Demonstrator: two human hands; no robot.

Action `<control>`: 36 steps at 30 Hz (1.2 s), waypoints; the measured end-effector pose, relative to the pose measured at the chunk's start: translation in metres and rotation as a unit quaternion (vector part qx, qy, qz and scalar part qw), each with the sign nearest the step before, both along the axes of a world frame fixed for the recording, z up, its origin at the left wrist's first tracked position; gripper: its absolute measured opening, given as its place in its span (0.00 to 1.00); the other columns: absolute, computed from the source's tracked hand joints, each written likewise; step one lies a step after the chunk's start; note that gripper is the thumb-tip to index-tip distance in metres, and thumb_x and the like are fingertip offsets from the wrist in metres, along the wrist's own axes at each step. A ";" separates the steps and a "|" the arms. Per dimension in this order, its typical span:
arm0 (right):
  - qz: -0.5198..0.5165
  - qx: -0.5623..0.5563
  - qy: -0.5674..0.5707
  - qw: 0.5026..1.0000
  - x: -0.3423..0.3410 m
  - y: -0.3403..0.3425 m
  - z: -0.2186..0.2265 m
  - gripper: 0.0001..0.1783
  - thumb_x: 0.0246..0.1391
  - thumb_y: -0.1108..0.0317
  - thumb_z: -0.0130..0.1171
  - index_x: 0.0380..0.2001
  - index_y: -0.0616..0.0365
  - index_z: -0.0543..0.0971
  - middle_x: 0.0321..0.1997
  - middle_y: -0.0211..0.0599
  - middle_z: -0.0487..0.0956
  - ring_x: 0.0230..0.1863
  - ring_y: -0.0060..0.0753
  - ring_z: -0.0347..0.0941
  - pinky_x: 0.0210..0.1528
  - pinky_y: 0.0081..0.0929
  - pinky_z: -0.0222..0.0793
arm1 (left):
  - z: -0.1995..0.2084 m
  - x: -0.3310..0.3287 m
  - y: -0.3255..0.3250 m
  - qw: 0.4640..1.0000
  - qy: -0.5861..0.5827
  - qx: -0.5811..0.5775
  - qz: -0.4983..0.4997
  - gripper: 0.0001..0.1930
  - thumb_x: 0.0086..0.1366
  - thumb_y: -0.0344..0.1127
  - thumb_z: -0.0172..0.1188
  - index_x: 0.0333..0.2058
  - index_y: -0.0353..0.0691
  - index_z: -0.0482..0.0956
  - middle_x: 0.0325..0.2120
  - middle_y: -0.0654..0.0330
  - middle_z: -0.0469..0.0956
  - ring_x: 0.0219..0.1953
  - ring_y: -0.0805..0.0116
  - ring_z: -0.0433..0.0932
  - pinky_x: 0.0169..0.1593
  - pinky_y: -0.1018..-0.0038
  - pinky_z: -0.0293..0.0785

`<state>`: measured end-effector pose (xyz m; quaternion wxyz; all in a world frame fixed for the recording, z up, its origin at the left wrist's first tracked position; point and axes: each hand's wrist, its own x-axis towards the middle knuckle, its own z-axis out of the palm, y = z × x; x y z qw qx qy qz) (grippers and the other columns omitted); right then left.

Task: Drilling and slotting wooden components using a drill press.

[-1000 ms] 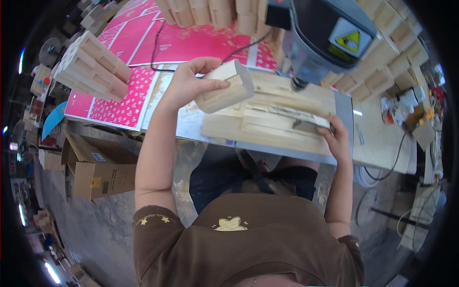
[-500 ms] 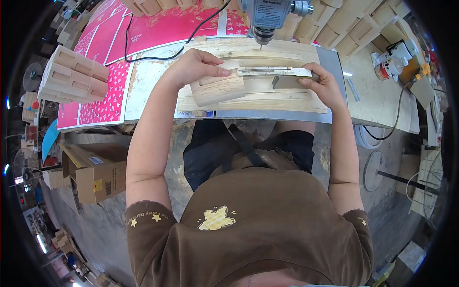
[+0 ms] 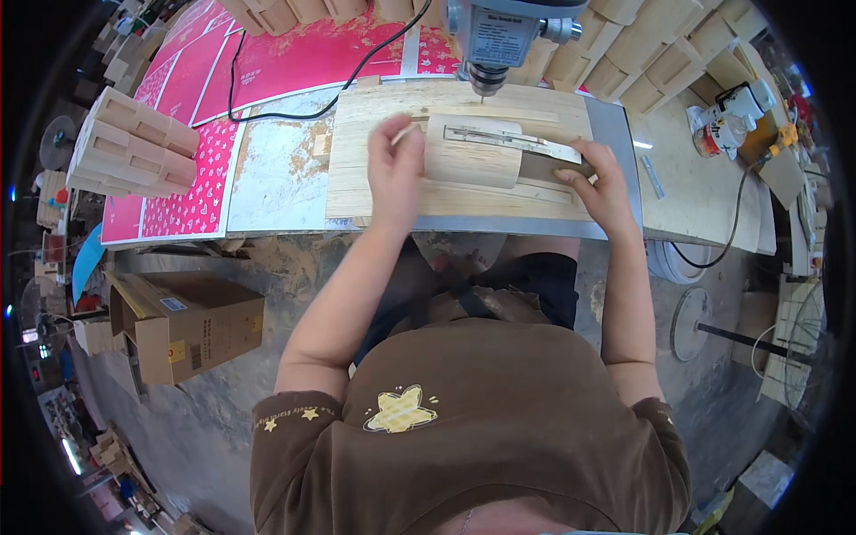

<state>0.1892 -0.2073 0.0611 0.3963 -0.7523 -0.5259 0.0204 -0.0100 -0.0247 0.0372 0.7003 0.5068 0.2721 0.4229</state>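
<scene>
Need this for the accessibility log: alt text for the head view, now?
A person presses a curved wooden piece onto a wooden board under a drill press, left hand on its left edge, right hand by a metal bar. Wooden blocks lie left.

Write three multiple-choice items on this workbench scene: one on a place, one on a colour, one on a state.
1. Where is the drill press head?
A. above the far edge of the wooden board
B. on the floor beside the cardboard box
C. to the person's left, over the pink sheets

2. What colour are the patterned sheets on the left of the bench?
A. blue
B. pink
C. green

3. What is the left hand doing?
A. hanging free below the bench
B. lying flat and empty on the pink sheets
C. resting on the wooden board beside the rounded wooden block, a small pale stick in its fingers

Answers: 1 A, the machine stands over the board's far side. 2 B, they are pink with small pale marks. 3 C, the hand lies on the board at the block's left edge.
</scene>
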 end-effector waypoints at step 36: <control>-0.019 0.143 -0.151 0.978 0.037 0.111 0.188 0.18 0.58 0.60 0.46 0.31 0.66 0.76 0.24 0.34 0.74 0.29 0.25 0.69 0.33 0.23 0.64 | -0.029 -0.012 0.039 0.788 0.372 0.490 0.019 0.26 0.41 0.46 0.69 0.42 0.46 0.78 0.26 0.69 0.71 0.36 0.68 0.68 0.45 0.66 0.53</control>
